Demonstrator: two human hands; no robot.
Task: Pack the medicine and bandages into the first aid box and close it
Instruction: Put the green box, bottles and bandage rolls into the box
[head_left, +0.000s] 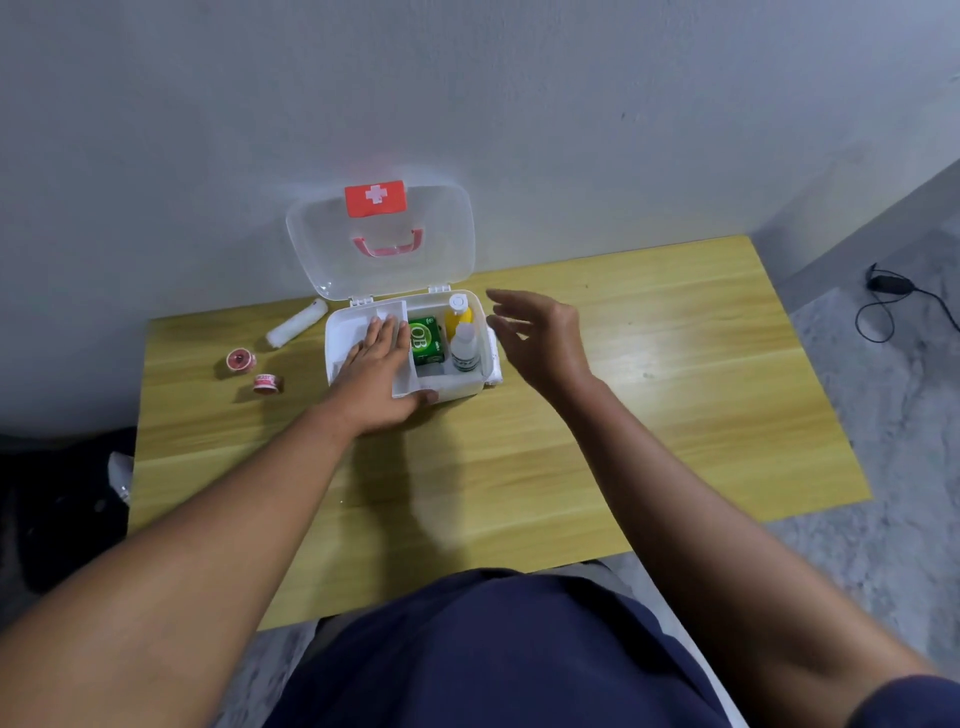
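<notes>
The white first aid box (467, 385) stands on the table with its clear lid (382, 241) raised against the wall. Inside its right part lie a green packet (425, 340), a yellow bottle (459, 310) and a white bottle (464, 349). My left hand (376, 371) lies flat on the white inner tray (349, 325) over the box's left part, thumb hooked on the front edge. My right hand (543, 338) hovers just right of the box, fingers spread, empty. A white bandage roll (296, 323) and two red-and-white tape rolls (241, 359) (267, 384) lie left of the box.
The yellow wooden table (649, 374) stands against a grey wall. Something white (494, 358) sticks out behind the box's right side. A black cable and adapter (891, 291) lie on the grey carpet at the right. Dark things sit on the floor at the left.
</notes>
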